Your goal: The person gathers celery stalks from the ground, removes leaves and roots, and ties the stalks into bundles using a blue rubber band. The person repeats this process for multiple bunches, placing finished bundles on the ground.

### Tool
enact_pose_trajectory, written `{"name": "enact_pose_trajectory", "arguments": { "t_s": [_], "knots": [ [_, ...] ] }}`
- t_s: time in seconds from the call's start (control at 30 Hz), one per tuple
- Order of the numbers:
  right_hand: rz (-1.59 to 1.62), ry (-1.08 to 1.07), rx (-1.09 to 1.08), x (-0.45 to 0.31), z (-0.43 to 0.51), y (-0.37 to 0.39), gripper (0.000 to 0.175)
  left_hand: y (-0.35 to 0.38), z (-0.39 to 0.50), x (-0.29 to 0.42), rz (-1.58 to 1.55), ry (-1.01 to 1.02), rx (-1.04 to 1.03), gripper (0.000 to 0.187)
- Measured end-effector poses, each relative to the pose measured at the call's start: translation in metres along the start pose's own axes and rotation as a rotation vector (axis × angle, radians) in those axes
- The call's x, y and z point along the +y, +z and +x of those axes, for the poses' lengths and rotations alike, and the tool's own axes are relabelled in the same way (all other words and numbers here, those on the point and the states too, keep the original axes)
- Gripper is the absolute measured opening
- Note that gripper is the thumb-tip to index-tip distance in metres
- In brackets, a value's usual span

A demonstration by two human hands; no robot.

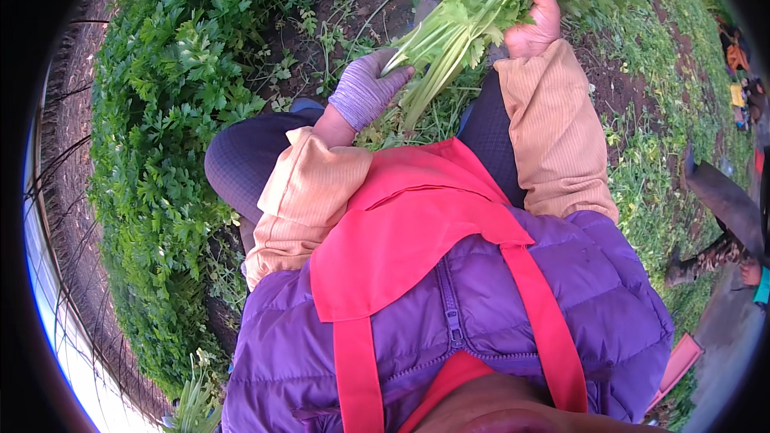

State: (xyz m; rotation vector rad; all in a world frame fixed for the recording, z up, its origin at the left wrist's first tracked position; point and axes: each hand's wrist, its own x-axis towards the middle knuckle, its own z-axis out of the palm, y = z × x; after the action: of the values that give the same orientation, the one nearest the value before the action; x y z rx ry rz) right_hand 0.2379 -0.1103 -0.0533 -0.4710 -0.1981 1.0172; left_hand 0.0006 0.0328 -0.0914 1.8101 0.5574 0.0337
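Between my two hands lies a bunch of leafy celery (463,36), its pale green stalks slanting down to the left and its leaves spreading up to the right. My left hand (368,89), in a lilac knit glove, grips a few pale stalks at the lower left of the bunch. My right hand (536,18) is bare and holds the bunch up among the leaves, thumb on the near side; leaves hide most of its fingers. Loose green stems and leaves (445,111) cover the ground under the stalks, between my knees.
A dense row of standing celery plants (180,132) runs along my left side. Dark soil (337,6) shows ahead. Cut stalks (195,400) lie at lower left. On the right, low greenery (643,174) covers the ground; another person's hand (751,273) appears at the rim.
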Motion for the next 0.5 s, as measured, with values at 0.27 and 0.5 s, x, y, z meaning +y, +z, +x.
{"name": "enact_pose_trajectory", "arguments": {
  "t_s": [0.27,0.5],
  "knots": [
    [-0.092,-0.522,0.067,-0.035,-0.002,-0.001,0.039,-0.006,-0.002,-0.140,0.519,-0.363,0.235,0.040],
    [-0.029,-0.408,-0.024,-0.033,0.006,-0.009,0.033,0.007,0.012,-0.121,0.763,-0.486,0.046,0.071]
  ]
}}
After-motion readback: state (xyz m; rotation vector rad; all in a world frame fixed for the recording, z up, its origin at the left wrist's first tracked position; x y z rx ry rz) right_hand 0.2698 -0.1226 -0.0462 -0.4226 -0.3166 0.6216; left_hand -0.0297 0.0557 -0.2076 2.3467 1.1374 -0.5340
